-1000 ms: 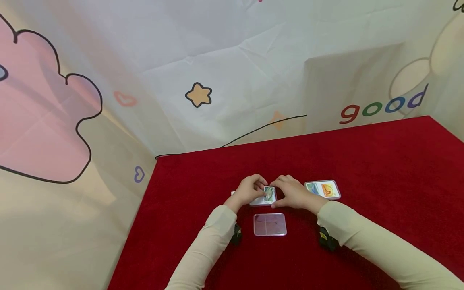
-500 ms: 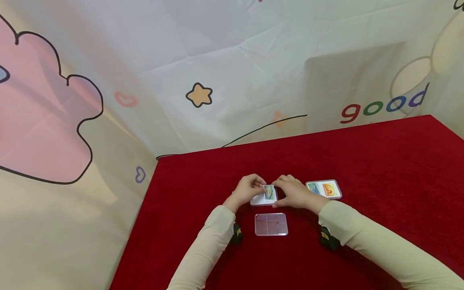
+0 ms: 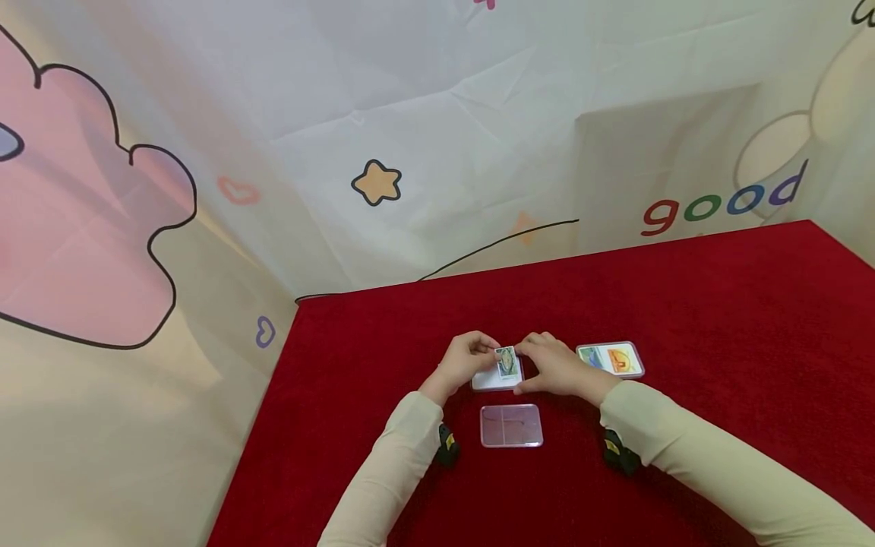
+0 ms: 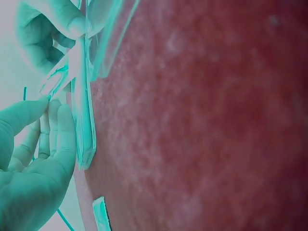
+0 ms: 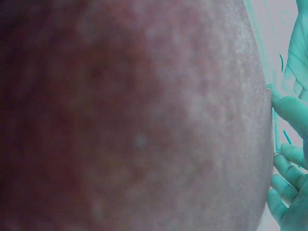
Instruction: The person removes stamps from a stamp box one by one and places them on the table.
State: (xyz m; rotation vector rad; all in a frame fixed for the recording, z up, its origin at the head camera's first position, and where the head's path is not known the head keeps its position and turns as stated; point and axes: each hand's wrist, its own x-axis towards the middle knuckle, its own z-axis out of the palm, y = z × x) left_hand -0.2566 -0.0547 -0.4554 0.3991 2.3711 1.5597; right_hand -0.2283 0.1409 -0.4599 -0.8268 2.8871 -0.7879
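Note:
My left hand pinches a small picture card with a green oval design and white border. In the left wrist view the card tilts up over a flat white-filled case, pinched at its lower edge between thumb and fingertips. My right hand grips the case's right end, thumb at the near corner and fingers at the far one. Toward me lies a clear rectangular lid, flat on the red cloth. The right wrist view shows mostly blurred cloth, with the right fingers at its edge.
Right of the hands lies another clear case holding two colourful pictures. A small flat piece lies on the cloth past the case in the left wrist view. A printed backdrop stands behind the red-covered table.
The left fingers have lifted and shifted the card slightly, so more of the white case surface shows below it. The right hand keeps its place on the case.

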